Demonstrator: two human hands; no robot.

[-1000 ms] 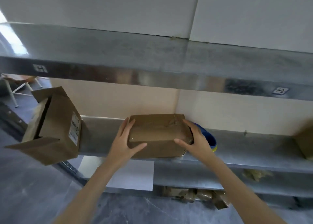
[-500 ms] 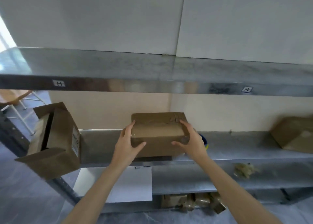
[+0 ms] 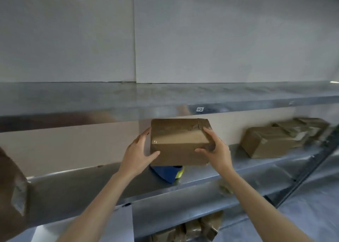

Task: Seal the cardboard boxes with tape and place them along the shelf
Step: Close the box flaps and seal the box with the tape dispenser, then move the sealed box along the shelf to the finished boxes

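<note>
My left hand [image 3: 137, 155] and right hand [image 3: 214, 148] grip the taped box [image 3: 179, 141] by its sides, raised above the shelf [image 3: 91, 185] over a blue object [image 3: 168, 172]. Sealing looks done. Placing remains, probably beside the other boxes [image 3: 271, 142] at the right.

Reaching up and forward with both bare forearms, wrists roughly level. Clamping taped box [image 3: 179, 142] between left hand [image 3: 139, 155] and right hand [image 3: 214, 148]. On the left: fingers laid straight up the side, thumb hooked across the front. On the right: fingers curled over the top corner, thumb pressed to the front.
</note>
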